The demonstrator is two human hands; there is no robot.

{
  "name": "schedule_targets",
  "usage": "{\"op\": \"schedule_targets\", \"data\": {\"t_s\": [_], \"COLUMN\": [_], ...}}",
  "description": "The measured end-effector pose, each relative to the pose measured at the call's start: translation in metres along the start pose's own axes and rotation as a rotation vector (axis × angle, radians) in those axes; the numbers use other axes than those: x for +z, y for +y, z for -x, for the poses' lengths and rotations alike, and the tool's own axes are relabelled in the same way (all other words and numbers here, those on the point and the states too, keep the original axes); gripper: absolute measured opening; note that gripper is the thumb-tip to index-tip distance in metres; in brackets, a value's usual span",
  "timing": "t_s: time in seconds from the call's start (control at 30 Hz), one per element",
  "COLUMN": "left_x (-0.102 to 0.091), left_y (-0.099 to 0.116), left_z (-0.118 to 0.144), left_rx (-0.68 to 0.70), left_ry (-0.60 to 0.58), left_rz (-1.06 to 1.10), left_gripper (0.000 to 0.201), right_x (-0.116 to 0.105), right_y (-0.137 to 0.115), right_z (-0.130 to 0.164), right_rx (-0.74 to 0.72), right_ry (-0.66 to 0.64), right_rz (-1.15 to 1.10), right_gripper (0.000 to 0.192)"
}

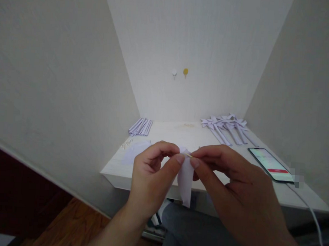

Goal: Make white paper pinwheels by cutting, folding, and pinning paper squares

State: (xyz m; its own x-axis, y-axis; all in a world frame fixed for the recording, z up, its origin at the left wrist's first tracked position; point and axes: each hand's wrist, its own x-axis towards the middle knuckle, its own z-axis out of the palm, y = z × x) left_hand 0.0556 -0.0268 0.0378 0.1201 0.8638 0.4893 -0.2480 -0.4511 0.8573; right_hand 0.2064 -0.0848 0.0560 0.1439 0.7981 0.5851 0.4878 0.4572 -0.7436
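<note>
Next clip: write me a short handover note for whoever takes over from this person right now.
Left hand and right hand: both pinch a folded white paper piece with a thin stick at its top, held above the desk edge.
Done, it seems: a pile of finished paper pinwheels at back right.
Left, it seems: folded strips at back left and a flat sheet.
Phone lies right, screen lit, cable attached.

White was seen on the folded paper piece [185, 180], the paper strips [141, 126] and the worktop [180, 133]; a red band was shown on the phone [270, 164] screen.
</note>
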Motion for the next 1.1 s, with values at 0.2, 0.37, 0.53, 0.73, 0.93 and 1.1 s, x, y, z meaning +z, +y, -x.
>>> {"op": "schedule_targets", "data": {"t_s": [0.2, 0.37, 0.53, 0.73, 0.93, 1.1], "left_x": [0.004, 0.001, -0.011, -0.031, -0.034, -0.033], "left_y": [0.023, 0.030, 0.038, 0.047, 0.058, 0.065], "left_z": [0.000, 0.007, 0.012, 0.016, 0.022, 0.021], "left_rx": [0.015, 0.012, 0.027, 0.203, 0.429, 0.363], "left_ry": [-0.074, -0.106, -0.094, 0.005, 0.008, -0.102], "left_rz": [-0.025, 0.040, 0.086, -0.045, -0.271, -0.272], "left_gripper": [0.003, 0.004, 0.007, 0.010, 0.012, 0.011], "right_x": [-0.008, -0.012, -0.003, 0.012, 0.010, 0.004], "right_y": [-0.020, -0.039, -0.058, -0.063, -0.067, -0.078], "right_z": [0.008, 0.019, 0.021, 0.010, 0.004, 0.003], "right_rx": [-0.013, 0.002, -0.021, -0.010, 0.018, 0.043], "right_ry": [0.088, 0.134, 0.187, 0.156, 0.063, -0.046], "right_rz": [0.077, 0.092, -0.003, -0.037, -0.070, 0.032], "right_gripper": [0.003, 0.003, 0.006, 0.015, 0.008, 0.007]}}
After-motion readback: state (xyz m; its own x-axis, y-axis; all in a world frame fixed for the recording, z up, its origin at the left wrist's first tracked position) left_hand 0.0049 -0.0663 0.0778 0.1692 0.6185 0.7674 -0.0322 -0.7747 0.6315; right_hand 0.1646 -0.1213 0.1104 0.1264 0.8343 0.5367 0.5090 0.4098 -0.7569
